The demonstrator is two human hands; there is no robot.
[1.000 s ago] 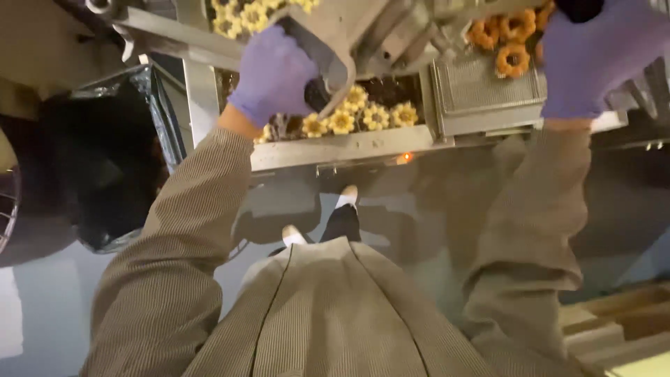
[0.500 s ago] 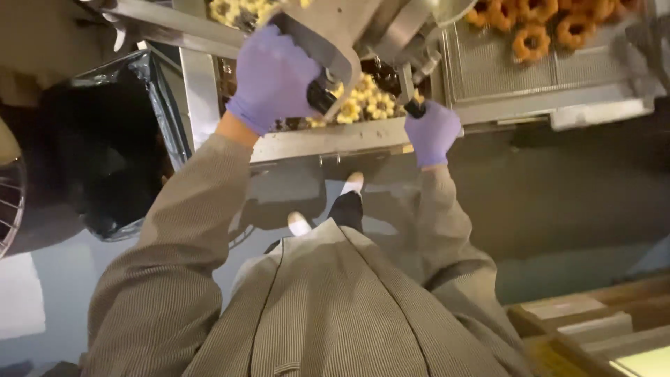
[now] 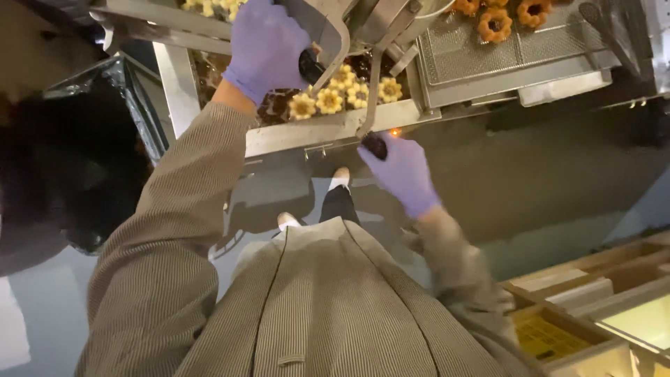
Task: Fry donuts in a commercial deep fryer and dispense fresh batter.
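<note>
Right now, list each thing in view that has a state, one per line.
Left hand: gloved, gripping the black handle of the dispenser.
Right hand: gloved, fingers closed on the black lever knob.
Pale flower-shaped doughnuts: floating in the fryer's dark oil.
Browned doughnuts: resting on the wire rack.
Black bin bag: open.
</note>
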